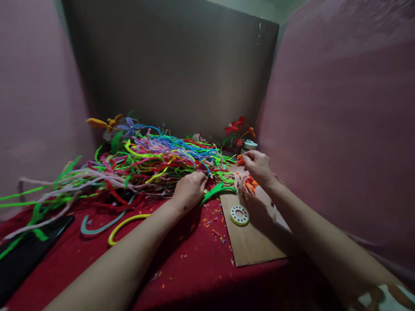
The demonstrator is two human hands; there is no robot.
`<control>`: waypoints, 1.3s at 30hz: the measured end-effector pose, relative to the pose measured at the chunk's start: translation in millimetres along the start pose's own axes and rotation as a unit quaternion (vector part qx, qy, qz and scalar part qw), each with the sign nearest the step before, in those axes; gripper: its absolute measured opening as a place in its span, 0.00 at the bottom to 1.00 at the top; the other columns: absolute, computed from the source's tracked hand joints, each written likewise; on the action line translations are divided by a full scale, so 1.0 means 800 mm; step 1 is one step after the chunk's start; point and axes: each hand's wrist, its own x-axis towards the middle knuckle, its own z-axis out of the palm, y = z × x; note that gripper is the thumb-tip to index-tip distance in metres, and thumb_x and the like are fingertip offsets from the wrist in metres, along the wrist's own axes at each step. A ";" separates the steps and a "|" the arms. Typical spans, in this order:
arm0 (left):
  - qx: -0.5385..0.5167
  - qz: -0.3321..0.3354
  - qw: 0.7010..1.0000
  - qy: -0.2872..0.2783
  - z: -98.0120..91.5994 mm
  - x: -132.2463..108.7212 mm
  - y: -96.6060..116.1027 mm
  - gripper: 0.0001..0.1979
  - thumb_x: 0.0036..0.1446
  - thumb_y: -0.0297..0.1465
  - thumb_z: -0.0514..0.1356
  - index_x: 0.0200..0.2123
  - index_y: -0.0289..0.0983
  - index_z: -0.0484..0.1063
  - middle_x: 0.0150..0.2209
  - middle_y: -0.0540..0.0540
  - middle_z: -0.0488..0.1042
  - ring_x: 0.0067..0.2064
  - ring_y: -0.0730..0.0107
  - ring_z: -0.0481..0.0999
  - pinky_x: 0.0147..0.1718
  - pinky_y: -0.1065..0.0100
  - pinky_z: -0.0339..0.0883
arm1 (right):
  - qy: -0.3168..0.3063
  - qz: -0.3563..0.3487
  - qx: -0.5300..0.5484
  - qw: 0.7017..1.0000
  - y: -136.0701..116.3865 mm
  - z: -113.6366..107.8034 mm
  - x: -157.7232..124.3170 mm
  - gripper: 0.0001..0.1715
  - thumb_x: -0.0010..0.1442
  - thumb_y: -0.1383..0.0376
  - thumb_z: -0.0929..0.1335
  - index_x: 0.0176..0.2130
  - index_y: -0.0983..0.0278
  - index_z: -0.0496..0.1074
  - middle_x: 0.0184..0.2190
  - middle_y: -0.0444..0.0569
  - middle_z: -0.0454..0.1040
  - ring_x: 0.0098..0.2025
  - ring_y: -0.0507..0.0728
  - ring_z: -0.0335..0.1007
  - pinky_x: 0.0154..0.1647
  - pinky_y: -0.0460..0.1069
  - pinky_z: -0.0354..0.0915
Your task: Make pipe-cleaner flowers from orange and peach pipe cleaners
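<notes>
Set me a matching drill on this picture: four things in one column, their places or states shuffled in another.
Things
1. Right hand
2. White ring with holes
3. Yellow curved strip
4. Red flowers

Places or states
A. Directly on the red cloth
B. At the back, near the pale-topped container
C. Lying on the brown board
D. Pinching a small orange piece

Pairs: 1-D, 2-C, 3-A, 4-B
</notes>
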 end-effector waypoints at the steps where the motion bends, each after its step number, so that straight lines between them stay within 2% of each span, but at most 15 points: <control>1: -0.011 -0.005 1.000 0.014 -0.008 0.003 -0.002 0.12 0.59 0.32 0.51 0.33 0.38 0.75 0.36 0.43 0.78 0.38 0.65 0.76 0.38 0.69 0.65 | 0.011 -0.021 0.027 0.999 -0.013 0.002 -0.010 0.15 0.59 0.62 0.60 0.37 0.65 0.72 0.28 0.48 0.74 0.28 0.52 0.69 0.29 0.45 0.62; 3: -0.027 -0.017 0.999 0.043 -0.026 0.008 -0.008 0.13 0.59 0.32 0.51 0.35 0.37 0.75 0.35 0.44 0.78 0.38 0.67 0.76 0.39 0.70 0.64 | 0.030 -0.109 0.139 0.984 -0.041 0.009 -0.034 0.13 0.59 0.62 0.62 0.34 0.66 0.72 0.23 0.46 0.71 0.23 0.50 0.65 0.25 0.45 0.61; 5: -0.057 -0.032 0.995 0.078 -0.048 0.012 -0.014 0.13 0.58 0.33 0.52 0.35 0.36 0.75 0.34 0.46 0.78 0.36 0.69 0.75 0.38 0.71 0.64 | 0.012 -0.196 0.187 0.963 -0.067 0.018 -0.059 0.10 0.59 0.64 0.63 0.31 0.66 0.72 0.22 0.45 0.70 0.23 0.50 0.64 0.25 0.45 0.61; 7: -0.153 -0.053 0.978 0.128 -0.069 0.014 -0.021 0.11 0.54 0.32 0.55 0.30 0.35 0.75 0.29 0.48 0.77 0.32 0.70 0.74 0.34 0.72 0.65 | -0.019 -0.294 0.167 0.941 -0.087 0.030 -0.081 0.08 0.58 0.68 0.63 0.32 0.66 0.72 0.23 0.45 0.71 0.25 0.50 0.65 0.28 0.45 0.62; 10: -0.264 -0.101 0.950 0.131 -0.094 0.014 -0.033 0.10 0.50 0.35 0.58 0.27 0.34 0.74 0.18 0.53 0.68 0.20 0.76 0.65 0.21 0.74 0.58 | -0.047 -0.390 0.162 0.905 -0.093 0.051 -0.107 0.10 0.60 0.70 0.61 0.32 0.67 0.71 0.25 0.48 0.73 0.27 0.50 0.66 0.30 0.45 0.62; 13: -0.348 -0.144 0.921 0.105 -0.108 0.013 -0.046 0.11 0.46 0.37 0.61 0.26 0.33 0.72 0.14 0.56 0.61 0.15 0.80 0.56 0.15 0.75 0.49 | -0.064 -0.449 0.136 0.881 -0.081 0.069 -0.127 0.10 0.60 0.70 0.61 0.31 0.66 0.70 0.21 0.47 0.71 0.23 0.51 0.65 0.25 0.45 0.59; 17: -0.377 -0.166 0.905 0.106 -0.120 0.009 -0.055 0.12 0.44 0.37 0.63 0.28 0.33 0.72 0.15 0.56 0.61 0.15 0.82 0.55 0.14 0.77 0.46 | -0.144 -0.438 0.145 0.875 -0.067 0.078 -0.144 0.08 0.59 0.69 0.62 0.32 0.66 0.70 0.22 0.48 0.73 0.23 0.51 0.67 0.26 0.45 0.59; 19: -0.353 -0.169 0.917 0.078 -0.122 0.006 -0.053 0.12 0.45 0.37 0.62 0.29 0.33 0.72 0.14 0.57 0.60 0.14 0.82 0.55 0.14 0.77 0.45 | -0.168 -0.431 0.152 0.873 -0.066 0.079 -0.147 0.09 0.59 0.68 0.62 0.31 0.66 0.71 0.22 0.48 0.73 0.23 0.51 0.67 0.25 0.46 0.59; 21: -0.295 -0.162 0.941 0.015 -0.118 0.003 -0.051 0.12 0.46 0.36 0.61 0.29 0.33 0.73 0.14 0.56 0.61 0.15 0.81 0.57 0.14 0.76 0.48 | -0.188 -0.432 0.156 0.868 -0.067 0.080 -0.147 0.11 0.59 0.67 0.62 0.29 0.65 0.70 0.21 0.48 0.72 0.22 0.52 0.66 0.24 0.46 0.58; 23: -0.175 -0.135 0.974 -0.055 -0.108 0.001 -0.051 0.11 0.49 0.35 0.58 0.30 0.34 0.75 0.15 0.54 0.65 0.17 0.77 0.62 0.17 0.75 0.54 | -0.204 -0.431 0.155 0.865 -0.067 0.080 -0.146 0.13 0.60 0.66 0.61 0.27 0.65 0.70 0.20 0.48 0.72 0.22 0.52 0.66 0.24 0.46 0.57; 25: -0.027 -0.098 0.991 -0.091 -0.094 0.000 -0.055 0.11 0.51 0.34 0.56 0.31 0.36 0.76 0.20 0.51 0.72 0.22 0.74 0.69 0.22 0.74 0.61 | -0.214 -0.422 0.156 0.867 -0.067 0.080 -0.144 0.14 0.60 0.66 0.61 0.26 0.66 0.70 0.19 0.48 0.71 0.22 0.51 0.65 0.24 0.45 0.57; 28: 0.078 -0.084 0.990 -0.078 -0.070 -0.001 -0.061 0.11 0.53 0.30 0.54 0.32 0.36 0.77 0.30 0.45 0.77 0.34 0.67 0.75 0.33 0.71 0.65 | -0.212 -0.413 0.154 0.872 -0.068 0.078 -0.143 0.14 0.60 0.66 0.61 0.25 0.66 0.69 0.19 0.48 0.71 0.22 0.51 0.65 0.24 0.45 0.56; 30: 0.124 -0.087 0.986 -0.064 -0.056 -0.002 -0.062 0.14 0.55 0.29 0.51 0.34 0.35 0.77 0.36 0.40 0.77 0.38 0.62 0.75 0.36 0.68 0.65 | -0.210 -0.420 0.157 0.869 -0.070 0.076 -0.143 0.14 0.59 0.67 0.61 0.24 0.66 0.69 0.19 0.47 0.71 0.21 0.51 0.64 0.23 0.46 0.56; 33: 0.180 -0.081 0.978 -0.060 -0.045 -0.004 -0.059 0.15 0.57 0.29 0.49 0.35 0.36 0.76 0.39 0.38 0.74 0.37 0.59 0.76 0.32 0.66 0.64 | -0.209 -0.430 0.172 0.862 -0.071 0.075 -0.143 0.13 0.59 0.67 0.62 0.25 0.66 0.69 0.20 0.47 0.72 0.21 0.50 0.63 0.23 0.45 0.55; 39: 0.220 -0.052 0.971 -0.076 -0.039 -0.005 -0.054 0.15 0.60 0.33 0.48 0.36 0.40 0.74 0.39 0.44 0.73 0.37 0.66 0.75 0.32 0.69 0.62 | -0.216 -0.415 0.179 0.866 -0.068 0.079 -0.142 0.11 0.58 0.67 0.62 0.26 0.65 0.70 0.20 0.46 0.72 0.22 0.50 0.63 0.23 0.45 0.56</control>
